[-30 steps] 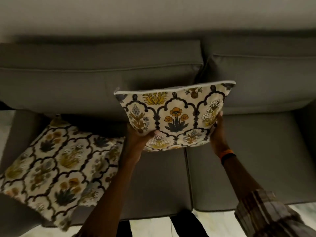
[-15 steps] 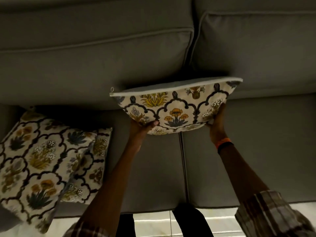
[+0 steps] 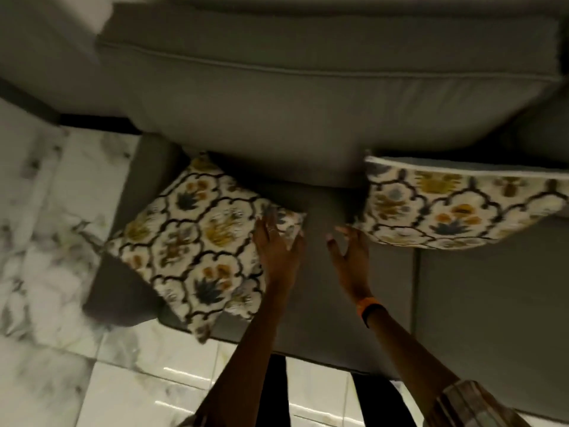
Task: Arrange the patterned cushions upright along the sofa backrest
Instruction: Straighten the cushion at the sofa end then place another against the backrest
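Observation:
A cream cushion with dark lattice and yellow flowers (image 3: 458, 208) stands upright against the grey sofa backrest (image 3: 308, 97) at the right. A second cushion of the same pattern (image 3: 197, 241) lies flat on the left seat, one corner over the seat's front edge. My left hand (image 3: 275, 241) rests on that flat cushion's right corner, fingers spread. My right hand (image 3: 349, 254) hovers open over the seat between the two cushions, holding nothing; an orange band is on its wrist.
The grey sofa seat (image 3: 477, 288) stretches to the right. The left armrest (image 3: 123, 288) borders white marble floor tiles (image 3: 46, 241). My dark trouser legs (image 3: 274, 392) stand against the sofa front.
Both hands have let go of the cushion, which now stands against the backrest. The view has swung left, and my left hand has come down on the flat cushion.

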Demonstrator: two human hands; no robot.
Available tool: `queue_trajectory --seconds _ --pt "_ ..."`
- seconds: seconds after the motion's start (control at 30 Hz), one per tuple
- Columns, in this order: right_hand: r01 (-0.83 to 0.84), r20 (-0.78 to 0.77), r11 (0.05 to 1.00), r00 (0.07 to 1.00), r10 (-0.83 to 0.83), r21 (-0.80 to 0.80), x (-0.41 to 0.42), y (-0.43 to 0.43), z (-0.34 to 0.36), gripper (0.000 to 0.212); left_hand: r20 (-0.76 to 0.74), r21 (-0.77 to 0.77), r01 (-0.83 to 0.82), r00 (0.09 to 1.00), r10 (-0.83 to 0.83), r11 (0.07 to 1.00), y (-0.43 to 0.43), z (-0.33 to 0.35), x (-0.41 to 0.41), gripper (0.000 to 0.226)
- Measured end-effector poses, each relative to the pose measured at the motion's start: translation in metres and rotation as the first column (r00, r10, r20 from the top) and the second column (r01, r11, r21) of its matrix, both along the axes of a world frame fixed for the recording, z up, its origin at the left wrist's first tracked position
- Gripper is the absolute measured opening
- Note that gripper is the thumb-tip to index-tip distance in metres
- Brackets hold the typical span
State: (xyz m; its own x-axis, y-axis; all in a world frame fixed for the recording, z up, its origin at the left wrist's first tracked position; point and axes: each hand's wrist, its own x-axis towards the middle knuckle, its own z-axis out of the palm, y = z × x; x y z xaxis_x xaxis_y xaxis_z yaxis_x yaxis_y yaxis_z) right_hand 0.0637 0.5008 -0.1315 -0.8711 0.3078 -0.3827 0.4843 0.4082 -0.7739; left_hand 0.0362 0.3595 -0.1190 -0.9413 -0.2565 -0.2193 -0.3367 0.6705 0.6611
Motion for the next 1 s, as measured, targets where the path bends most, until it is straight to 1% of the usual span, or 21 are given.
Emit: queue_trajectory --seconds 0.07,0.13,0.2,0.27,0.3,0.33,0.4,0.43,0.47,0.5,0.53,0.57,0.63,0.7,0.73,0.8,0.83,0.9,0.93,0.97,1.0 --pt "-0.110 -0.099 0.994 0.989 0.111 0.011 -0.030 -0.056 0.019 0.044 -0.069 -0.056 -0.138 0.989 0.134 0.989 -0.067 0.003 0.002 0.080" --pt "-0.187 -0.146 0.982 0.971 0.187 0.009 -0.062 -0.099 0.027 0.049 -0.128 -0.065 -0.278 0.955 0.268 0.958 -0.129 0.001 0.002 0.078" --pt "-0.240 -0.142 0.971 0.960 0.240 0.017 -0.095 -0.137 0.021 0.060 -0.111 -0.039 -0.444 0.892 0.438 0.895 -0.187 -0.005 -0.001 0.082" --pt "-0.286 -0.047 0.958 0.957 0.287 0.023 -0.128 -0.164 0.005 0.073 0.055 -0.016 -0.620 0.783 0.620 0.784 -0.234 -0.018 -0.004 0.101" --pt "-0.297 0.035 0.955 0.954 0.297 -0.006 -0.142 -0.169 -0.005 0.082 0.163 0.024 -0.693 0.714 0.681 0.721 -0.248 -0.019 -0.006 0.110" --pt "-0.289 0.102 0.954 0.950 0.295 -0.074 -0.157 -0.176 -0.019 0.095 0.270 0.094 -0.760 0.642 0.718 0.643 -0.263 -0.026 -0.009 0.118" --pt "-0.224 0.219 0.958 0.940 0.261 -0.179 -0.178 -0.186 -0.042 0.124 0.475 0.258 -0.864 0.503 0.722 0.432 -0.285 -0.040 -0.014 0.125" --pt "-0.219 0.252 0.952 0.929 0.270 -0.212 -0.182 -0.190 -0.048 0.128 0.545 0.323 -0.892 0.448 0.708 0.316 -0.293 -0.048 -0.014 0.132" --pt "-0.224 0.277 0.946 0.917 0.286 -0.235 -0.185 -0.193 -0.050 0.121 0.587 0.371 -0.897 0.427 0.687 0.240 -0.298 -0.057 -0.013 0.142" --pt "-0.229 0.299 0.937 0.904 0.306 -0.265 -0.186 -0.198 -0.046 0.107 0.613 0.401 -0.890 0.438 0.658 0.219 -0.299 -0.060 -0.013 0.147" --pt "-0.230 0.304 0.926 0.897 0.321 -0.300 -0.189 -0.198 -0.048 0.093 0.600 0.421 -0.877 0.461 0.654 0.232 -0.296 -0.061 -0.014 0.144" --pt "-0.209 0.323 0.919 0.891 0.320 -0.334 -0.189 -0.197 -0.043 0.082 0.561 0.421 -0.866 0.481 0.674 0.269 -0.291 -0.059 -0.014 0.134" --pt "-0.162 0.326 0.910 0.898 0.296 -0.381 -0.181 -0.191 -0.028 0.074 0.441 0.370 -0.863 0.489 0.752 0.345 -0.278 -0.047 -0.017 0.107" --pt "-0.108 0.254 0.920 0.943 0.215 -0.378 -0.162 -0.176 -0.011 0.072 0.309 0.414 -0.825 0.524 0.793 0.384 -0.262 -0.032 -0.017 0.094" --pt "-0.077 0.191 0.917 0.968 0.163 -0.390 -0.150 -0.165 -0.003 0.065 0.265 0.444 -0.798 0.550 0.792 0.406 -0.253 -0.024 -0.014 0.090" --pt "-0.010 0.066 0.885 0.997 0.046 -0.465 -0.119 -0.141 0.012 0.042 0.189 0.503 -0.734 0.608 0.771 0.456 -0.233 -0.005 -0.006 0.081" --pt "0.035 0.022 0.864 0.999 -0.028 -0.503 -0.104 -0.124 0.019 0.039 0.139 0.528 -0.693 0.641 0.755 0.491 -0.220 0.004 -0.003 0.077" --pt "0.116 -0.062 0.818 0.981 -0.182 -0.563 -0.077 -0.087 0.033 0.053 0.035 0.595 -0.592 0.695 0.718 0.543 -0.188 0.026 0.002 0.076" --pt "0.150 -0.098 0.794 0.962 -0.254 -0.589 -0.066 -0.065 0.039 0.065 0.018 0.651 -0.542 0.711 0.703 0.532 -0.169 0.034 0.006 0.082" --pt "0.166 -0.127 0.775 0.945 -0.302 -0.610 -0.056 -0.047 0.044 0.071 0.036 0.704 -0.513 0.716 0.697 0.491 -0.152 0.039 0.013 0.094" --pt "0.182 -0.152 0.754 0.924 -0.351 -0.632 -0.044 -0.020 0.053 0.070 0.063 0.739 -0.499 0.719 0.692 0.453 -0.126 0.048 0.018 0.110"
